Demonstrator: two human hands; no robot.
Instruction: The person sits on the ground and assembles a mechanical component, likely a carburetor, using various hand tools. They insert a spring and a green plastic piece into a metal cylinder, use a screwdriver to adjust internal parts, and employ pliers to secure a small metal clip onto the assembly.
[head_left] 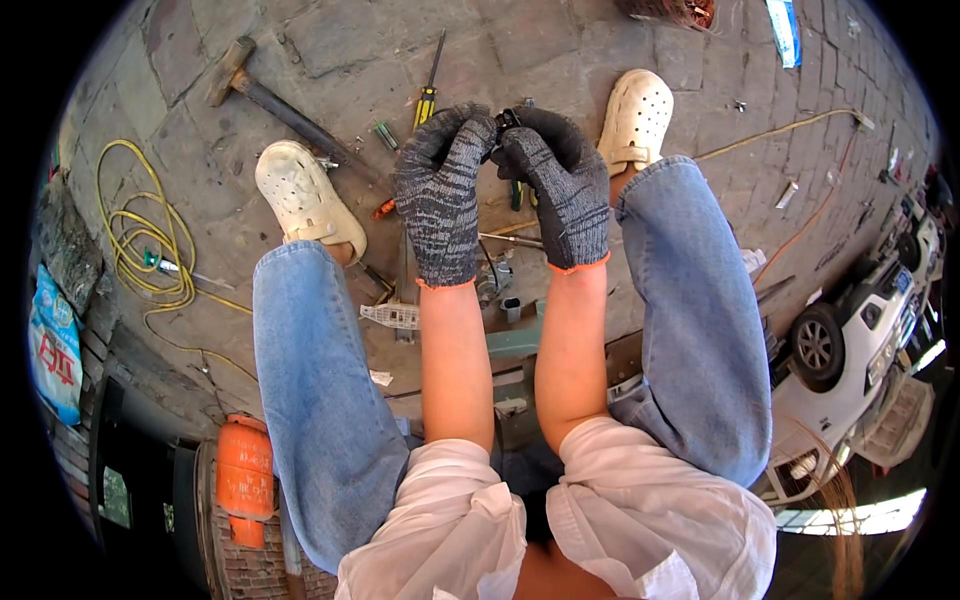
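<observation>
My left hand (445, 190) and my right hand (555, 180), both in grey knit work gloves with orange cuffs, meet at the upper middle of the head view. Between their fingertips they pinch a small black part (507, 121); the gloves cover most of it, and its kind cannot be made out. Just beyond my left hand lies a screwdriver (429, 98) with a yellow and black handle, its shaft pointing away from me. A green cylindrical piece (386, 135) rests left of that hand, and an orange-tipped tool (383, 209) lies close to its wrist.
A sledgehammer (290, 115) lies on the paving near my left shoe (305, 200). Coiled yellow hose (125, 240) spreads at far left, above an orange gas cylinder (245, 468). Metal parts (495, 275) lie below my forearms. At right stands a white vehicle (850, 350).
</observation>
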